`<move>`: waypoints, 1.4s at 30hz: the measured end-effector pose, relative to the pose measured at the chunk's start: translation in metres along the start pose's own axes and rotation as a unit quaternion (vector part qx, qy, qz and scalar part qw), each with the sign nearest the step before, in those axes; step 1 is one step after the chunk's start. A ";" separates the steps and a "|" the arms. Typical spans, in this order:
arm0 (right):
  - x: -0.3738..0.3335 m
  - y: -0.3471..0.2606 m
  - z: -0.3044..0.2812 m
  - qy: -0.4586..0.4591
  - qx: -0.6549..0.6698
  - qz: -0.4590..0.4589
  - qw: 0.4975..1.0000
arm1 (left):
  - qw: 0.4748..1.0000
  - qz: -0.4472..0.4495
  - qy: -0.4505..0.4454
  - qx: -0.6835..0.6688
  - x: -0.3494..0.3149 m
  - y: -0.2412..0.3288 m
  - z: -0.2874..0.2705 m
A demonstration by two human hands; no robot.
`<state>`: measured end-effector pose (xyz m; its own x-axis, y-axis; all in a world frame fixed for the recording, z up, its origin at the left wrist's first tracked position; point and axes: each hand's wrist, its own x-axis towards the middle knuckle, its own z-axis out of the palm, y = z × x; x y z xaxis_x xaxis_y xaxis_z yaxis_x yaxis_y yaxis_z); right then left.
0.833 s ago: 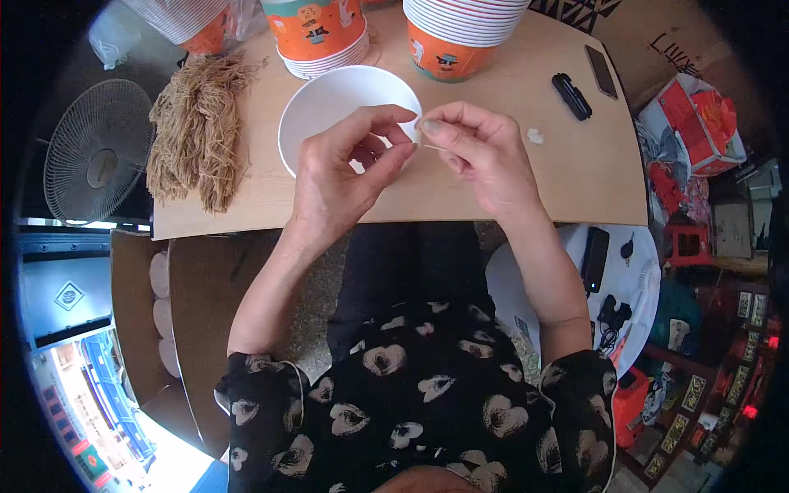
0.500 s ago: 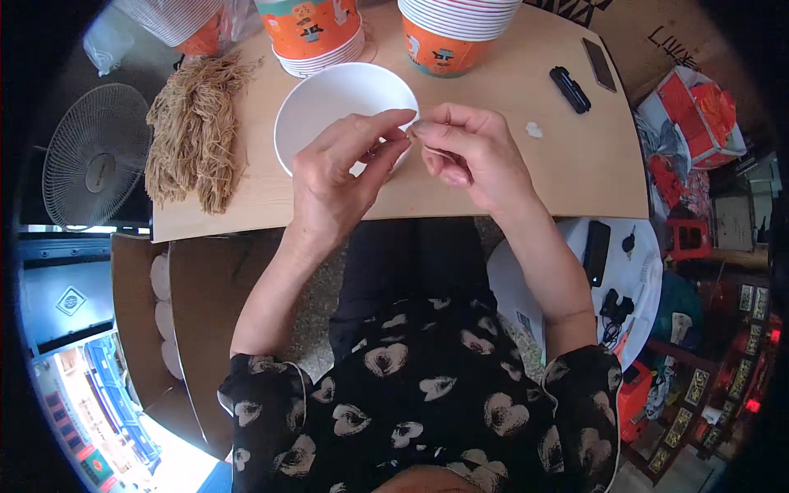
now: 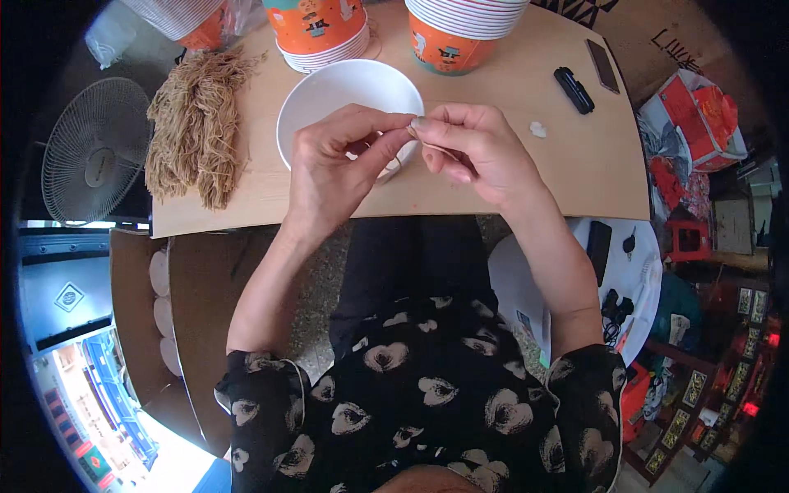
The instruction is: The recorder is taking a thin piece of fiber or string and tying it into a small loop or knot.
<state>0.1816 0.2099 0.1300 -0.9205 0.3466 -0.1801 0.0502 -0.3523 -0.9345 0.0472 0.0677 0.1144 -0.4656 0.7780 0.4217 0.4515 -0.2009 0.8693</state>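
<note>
My left hand (image 3: pixel 333 168) and my right hand (image 3: pixel 485 152) meet fingertip to fingertip over the near right rim of a white paper bowl (image 3: pixel 329 90). Both pinch a thin tan strand (image 3: pixel 440 149), which shows in short lengths between the fingers; the pinched spot itself is mostly hidden. Left of the bowl lies a thick bundle of tan strands (image 3: pixel 197 123), crinkled and loose at its lower ends. Behind the bowl stands an orange patterned stack of paper bowls (image 3: pixel 316 33), and to its right another bowl stack (image 3: pixel 452 45).
On the table's right are a small white scrap (image 3: pixel 537 130), a black case (image 3: pixel 574 90) and a phone (image 3: pixel 602 66). A fan (image 3: pixel 99 168) stands off the left edge. Below it is an open cardboard box (image 3: pixel 189 329). A white round stool or tub (image 3: pixel 645 287) holds black items at my right.
The view has shifted slightly. My fingers remain pinched together, with small finger movements; a bit more of the strand shows below the left fingertips.
</note>
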 end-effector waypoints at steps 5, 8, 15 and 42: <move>-0.002 -0.007 -0.005 -0.026 0.017 0.000 1.000 | 0.989 -0.111 -0.050 -0.085 0.006 0.001 -0.012; -0.001 -0.007 -0.005 -0.023 -0.027 -0.061 0.997 | 0.978 -0.159 -0.093 -0.095 0.010 0.005 -0.016; 0.005 -0.007 -0.003 -0.004 -0.078 -0.136 0.988 | 0.944 -0.235 -0.170 -0.159 0.015 0.007 -0.023; 0.006 0.028 0.008 0.150 -0.346 -0.420 0.825 | 0.913 -0.299 -0.095 -0.262 0.016 -0.002 -0.015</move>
<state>0.1747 0.1954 0.1055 -0.6108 0.4518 0.6503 -0.2534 0.6665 -0.7011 0.0276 0.0721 0.1236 -0.3465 0.9213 -0.1766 -0.2896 0.0740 0.9543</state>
